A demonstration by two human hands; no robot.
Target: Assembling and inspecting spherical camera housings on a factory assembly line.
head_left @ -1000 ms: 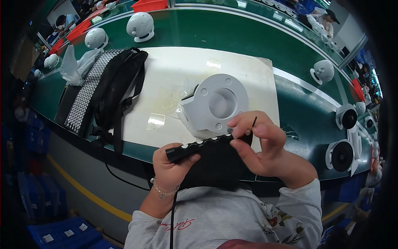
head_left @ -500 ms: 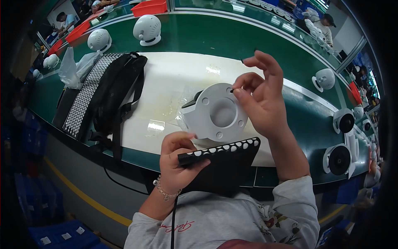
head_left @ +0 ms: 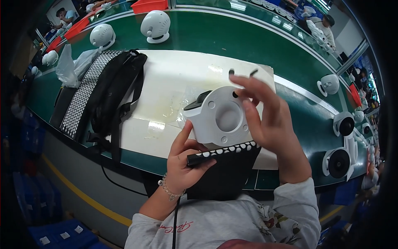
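A white fan-like device (head_left: 207, 128) rests on the white board with its round base turned up toward me. The base has a wide central hollow and several small round recesses; a black round pad (head_left: 235, 94) sits at the upper right one. My left hand (head_left: 184, 164) grips a black sheet (head_left: 224, 174) edged with white dots, its index fingertip against the device's side. My right hand (head_left: 267, 112) is over the right of the base, fingers apart and partly smeared by motion, close to the black pad. Dark tips show on its fingers.
A black bag (head_left: 116, 91) with a white dotted strip lies at left, beside a clear plastic bag (head_left: 68, 68). White fan-like units (head_left: 156, 27) stand along the green bench's far side. More units with dark round faces (head_left: 339, 162) are at right. Other people work beyond.
My right hand has come down and drawn back from the pad, which now shows at the recess. My left hand and the sheet have shifted slightly right, its index finger now straightened against the device.
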